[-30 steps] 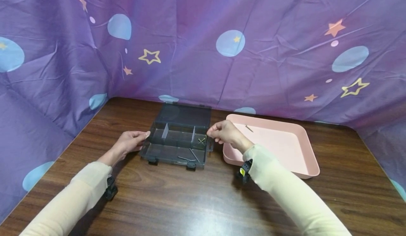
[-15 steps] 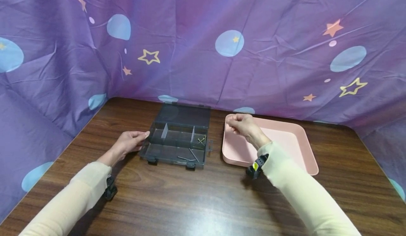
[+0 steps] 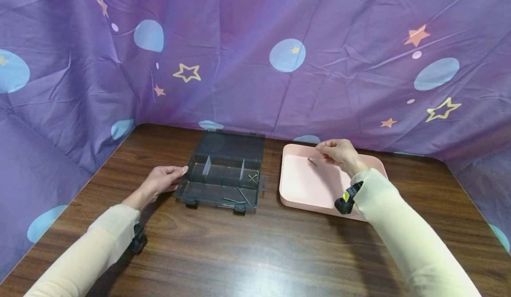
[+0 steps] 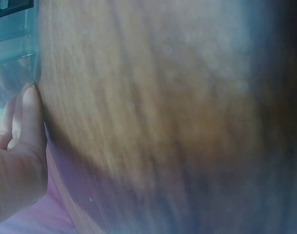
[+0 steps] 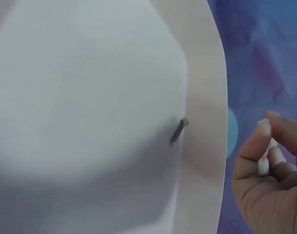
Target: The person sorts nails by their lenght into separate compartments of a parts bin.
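Note:
A dark see-through compartment box (image 3: 215, 189) lies on the table with its lid folded back. My left hand (image 3: 160, 181) holds its left edge, thumb at the rim; in the left wrist view, thumb and fingers meet the box's corner (image 4: 14, 63). Several brass-coloured screws (image 3: 253, 177) sit in the right rear compartment, and silvery pins (image 3: 242, 195) lie in the front one. Over the back of the pink tray (image 3: 293, 205) hovers my right hand (image 3: 339, 153), fingers curled, thumb and index tips together, nothing visible between them. One screw (image 5: 178, 130) rests in the tray beside the back wall.
The wooden table (image 3: 223, 248) extends in front of box and tray. A purple cloth (image 3: 239, 97) with stars and planets hangs behind and at the sides. Black cameras are strapped to both wrists. The tray's raised walls surround the screw.
My right hand has moved away from the box's right side to the right, over the tray's back part. The left hand has stayed at the box.

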`<state>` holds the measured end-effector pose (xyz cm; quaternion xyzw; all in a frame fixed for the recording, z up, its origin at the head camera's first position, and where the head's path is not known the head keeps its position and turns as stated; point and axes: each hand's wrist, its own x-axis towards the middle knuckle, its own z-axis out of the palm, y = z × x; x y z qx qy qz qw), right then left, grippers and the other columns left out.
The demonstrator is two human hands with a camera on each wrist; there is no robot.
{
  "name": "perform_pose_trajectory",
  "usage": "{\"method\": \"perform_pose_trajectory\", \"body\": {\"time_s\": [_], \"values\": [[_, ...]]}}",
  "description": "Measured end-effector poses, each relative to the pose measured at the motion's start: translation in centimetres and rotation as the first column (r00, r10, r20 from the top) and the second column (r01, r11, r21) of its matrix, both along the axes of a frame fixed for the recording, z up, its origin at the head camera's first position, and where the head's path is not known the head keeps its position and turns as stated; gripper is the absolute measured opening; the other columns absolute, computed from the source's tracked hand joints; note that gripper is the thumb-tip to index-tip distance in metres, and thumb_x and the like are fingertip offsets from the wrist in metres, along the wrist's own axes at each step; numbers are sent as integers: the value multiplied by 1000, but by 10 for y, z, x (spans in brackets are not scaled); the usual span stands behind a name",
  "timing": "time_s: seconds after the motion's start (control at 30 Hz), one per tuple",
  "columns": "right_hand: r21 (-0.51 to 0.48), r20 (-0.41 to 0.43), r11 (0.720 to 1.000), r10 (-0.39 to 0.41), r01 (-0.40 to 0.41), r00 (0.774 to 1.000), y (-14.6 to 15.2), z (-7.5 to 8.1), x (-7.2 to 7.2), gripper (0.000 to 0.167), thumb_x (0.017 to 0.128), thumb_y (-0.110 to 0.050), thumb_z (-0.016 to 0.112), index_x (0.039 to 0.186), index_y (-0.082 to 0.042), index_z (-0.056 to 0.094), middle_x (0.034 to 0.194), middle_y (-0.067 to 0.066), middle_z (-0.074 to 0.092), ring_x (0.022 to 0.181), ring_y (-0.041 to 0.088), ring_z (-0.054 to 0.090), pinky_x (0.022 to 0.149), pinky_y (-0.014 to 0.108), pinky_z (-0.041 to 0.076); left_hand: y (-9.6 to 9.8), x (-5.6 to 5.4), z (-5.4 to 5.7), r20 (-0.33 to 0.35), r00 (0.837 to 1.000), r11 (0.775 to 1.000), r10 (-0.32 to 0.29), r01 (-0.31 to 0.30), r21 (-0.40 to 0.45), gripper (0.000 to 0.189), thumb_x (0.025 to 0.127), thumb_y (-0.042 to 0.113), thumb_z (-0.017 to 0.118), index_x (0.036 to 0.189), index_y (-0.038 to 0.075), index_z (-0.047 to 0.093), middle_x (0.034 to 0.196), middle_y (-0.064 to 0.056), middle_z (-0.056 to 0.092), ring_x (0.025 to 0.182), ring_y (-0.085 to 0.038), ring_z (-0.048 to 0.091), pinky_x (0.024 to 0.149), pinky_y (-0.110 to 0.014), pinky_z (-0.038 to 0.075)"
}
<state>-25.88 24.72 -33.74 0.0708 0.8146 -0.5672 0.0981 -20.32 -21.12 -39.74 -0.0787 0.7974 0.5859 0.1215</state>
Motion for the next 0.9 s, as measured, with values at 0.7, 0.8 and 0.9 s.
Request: {"method": "perform_pose_trajectory", "body": {"time_s": [0.7,0.8,0.9], "values": [[51,144,999,4,-12,990,24,-24,-12,18,89,1,59,73,-4,52,61,-6,57,56,3,55,56,17,51,3,1,3,4,1000,1000,-7,7,-20,54,94,33,57,124,-11,53,93,7,64,73,5,56,66,-15,51],[71,154,997,10,-21,988,24,-26,-13,19,86,2,62,70,-4,55,59,-4,57,55,4,55,56,18,51,3,1,3,10,1000,999,-13,13,-37,55,94,34,56,126,-10,52,105,0,63,76,5,57,68,-16,51],[77,175,996,21,-35,984,22,-27,-14,12,85,2,64,75,-2,58,59,-3,57,55,4,54,56,18,51,3,2,3,12,1000,999,-14,14,-40,56,94,35,56,126,-10,52,110,-3,62,77,4,57,69,-16,52]]}}
